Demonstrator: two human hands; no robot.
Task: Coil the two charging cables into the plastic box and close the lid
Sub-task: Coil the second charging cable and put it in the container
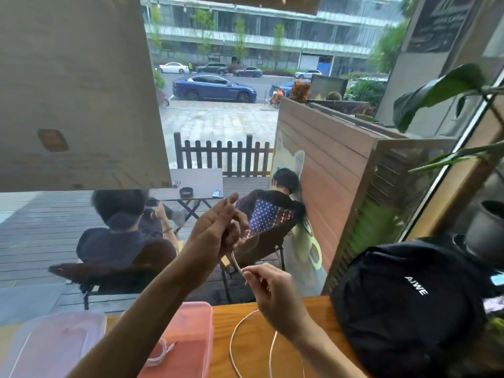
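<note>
Coiling stage, second cable in hand. The pink plastic box (188, 336) stands open on the wooden counter (251, 347), and one white charging cable (161, 356) already lies inside it as a small bundle. Its clear lid (51, 347) rests on the counter just left of the box, not yet fitted. The second white cable (237, 264) is held up above the box, in front of the window: the left hand (215, 230) has its fingers curled round the turns wound so far, though blur hides how many there are, and the right hand (270, 290), below and right of the left, pinches the cable between thumb and fingertips, feeding the next length. From the right hand the free remainder (234, 336) drops to the counter just right of the box and lies there in a broad loose loop, running out of view at the bottom edge.

Judged from this layout, the task is roughly half done: the slack of the second cable has still to be wound up, the finished coil laid in the box beside the first, and the lid pressed on.

Setting: the counter runs along a large window. A black backpack (409, 304) marked "AJWE" sits well right of the box, with potted plants (447, 88) beyond it. Through the glass, behind the box, two people sit on a wooden deck; farther off are a dark picket fence and a street with parked cars.
</note>
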